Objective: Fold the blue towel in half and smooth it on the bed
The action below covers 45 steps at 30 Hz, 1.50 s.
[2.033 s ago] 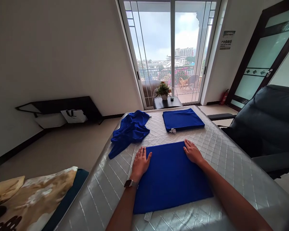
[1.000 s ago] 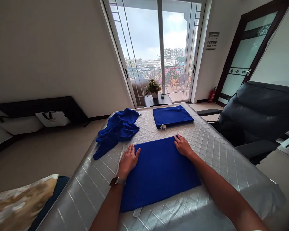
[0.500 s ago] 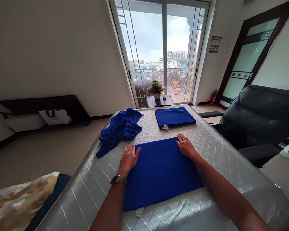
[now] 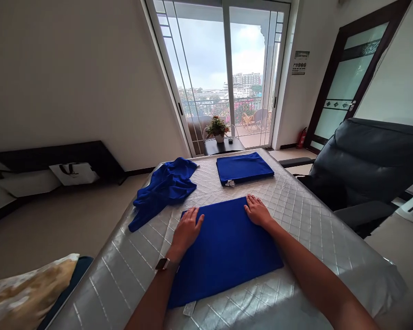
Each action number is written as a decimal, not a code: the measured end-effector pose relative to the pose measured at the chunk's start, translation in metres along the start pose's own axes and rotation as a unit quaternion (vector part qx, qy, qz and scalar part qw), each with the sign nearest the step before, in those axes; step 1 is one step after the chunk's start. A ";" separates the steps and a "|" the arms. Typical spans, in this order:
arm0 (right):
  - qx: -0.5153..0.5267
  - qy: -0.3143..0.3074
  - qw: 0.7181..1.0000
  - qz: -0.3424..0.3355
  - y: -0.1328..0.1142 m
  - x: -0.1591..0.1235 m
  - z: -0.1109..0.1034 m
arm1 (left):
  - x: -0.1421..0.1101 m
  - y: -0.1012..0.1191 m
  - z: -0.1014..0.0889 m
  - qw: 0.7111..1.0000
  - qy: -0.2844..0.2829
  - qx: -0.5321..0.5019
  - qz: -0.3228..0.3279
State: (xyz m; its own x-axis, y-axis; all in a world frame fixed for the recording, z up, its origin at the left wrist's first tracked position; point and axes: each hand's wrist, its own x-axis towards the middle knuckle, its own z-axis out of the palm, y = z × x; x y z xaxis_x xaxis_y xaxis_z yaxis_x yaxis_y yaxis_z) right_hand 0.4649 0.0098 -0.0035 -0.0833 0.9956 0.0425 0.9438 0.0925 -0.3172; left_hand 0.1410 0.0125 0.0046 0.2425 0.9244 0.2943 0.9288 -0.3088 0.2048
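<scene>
A folded blue cloth [image 4: 227, 256] lies flat in front of me, with a white tag [image 4: 189, 308] poking out from under its near edge. My left hand [image 4: 187, 230] rests open on its far left corner, fingers stretched forward. On the far right corner lies my right hand [image 4: 258, 211], also open and flat. Beyond them sits a second folded blue cloth [image 4: 245, 167] with white tags at its near left corner. A crumpled blue cloth [image 4: 168, 185] lies loose to the far left.
All the cloths lie on a silver quilted cover [image 4: 316, 238]. A black armchair [image 4: 368, 160] stands at the right. Behind the far edge is a small table [image 4: 223, 146] with a potted plant [image 4: 217, 128]. A patterned pillow [image 4: 30, 293] is at the lower left.
My left hand has slid slightly inward over the folded cloth's far left corner. The right hand stays at the far right corner. The whole view has shifted a little.
</scene>
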 end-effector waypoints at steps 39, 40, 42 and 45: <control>-0.012 0.000 1.000 -0.013 0.007 0.002 0.004 | -0.012 -0.040 0.008 0.995 -0.040 0.003 -0.091; -0.010 -0.002 1.000 -0.013 0.008 0.002 0.004 | -0.012 -0.041 0.007 0.995 -0.041 0.001 -0.090; -0.004 -0.003 1.000 -0.012 0.010 0.004 0.004 | -0.013 -0.045 0.005 0.995 -0.043 -0.002 -0.089; 0.014 0.008 1.000 -0.016 0.014 0.007 0.004 | -0.015 -0.053 0.000 0.995 -0.046 -0.006 -0.085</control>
State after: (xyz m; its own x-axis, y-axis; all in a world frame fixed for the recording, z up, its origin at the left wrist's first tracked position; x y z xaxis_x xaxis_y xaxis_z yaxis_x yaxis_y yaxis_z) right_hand 0.4766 0.0178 -0.0111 -0.1089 0.9917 0.0677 0.9313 0.1256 -0.3420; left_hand 0.0881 0.0154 -0.0105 0.1078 0.9800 0.1670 0.9554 -0.1487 0.2554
